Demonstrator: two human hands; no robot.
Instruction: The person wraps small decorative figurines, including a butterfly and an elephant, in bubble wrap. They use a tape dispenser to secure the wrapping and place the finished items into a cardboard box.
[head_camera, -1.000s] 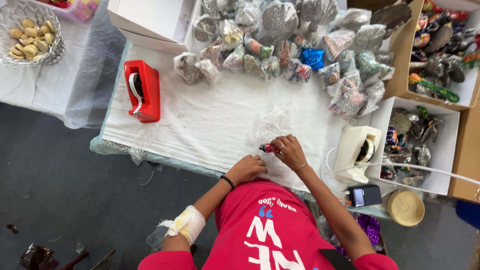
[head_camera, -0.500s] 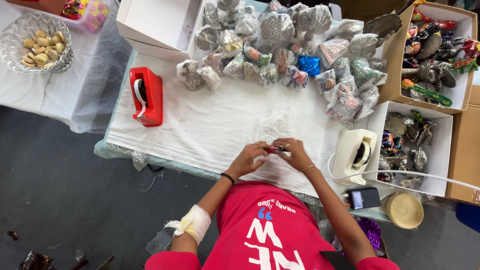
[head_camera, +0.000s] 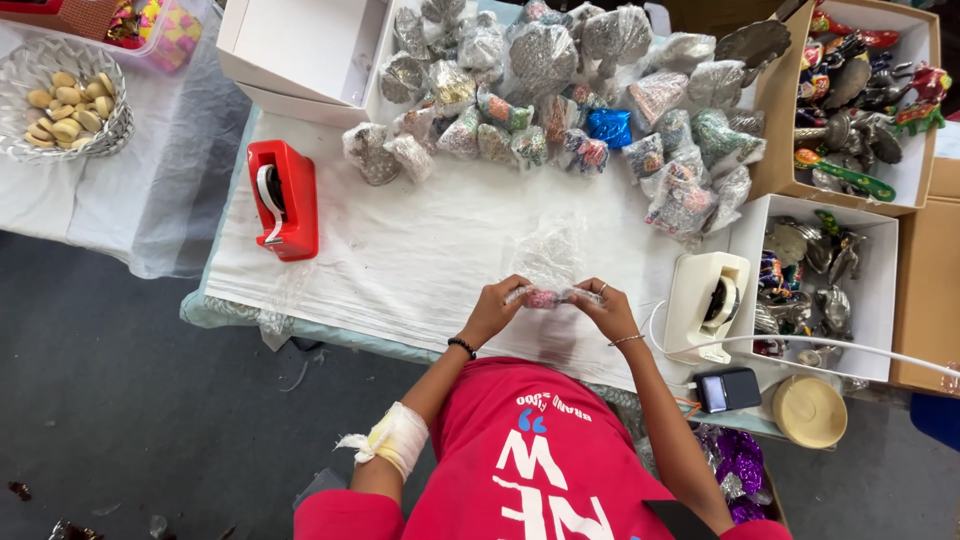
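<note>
Head view: my left hand (head_camera: 492, 312) and right hand (head_camera: 607, 310) both pinch a small trinket (head_camera: 542, 298) in clear wrap (head_camera: 548, 262) at table (head_camera: 420, 270) centre. Red dispenser (head_camera: 284, 200) at nine o'clock; white dispenser (head_camera: 706, 306) at three; wrapped bundles (head_camera: 560, 110) at twelve.

I see a small colorful thing (head_camera: 541, 298) with pink and red bits, wrapped partway in clear bubbly plastic wrap (head_camera: 548, 262). It lies sideways just above the white cloth, near the front edge of the table. My left hand (head_camera: 493, 312) pinches its left end and my right hand (head_camera: 606, 310) pinches its right end. The loose wrap sticks up and away from me, crinkly and see-through. The thing is too small to tell its shape.
</note>
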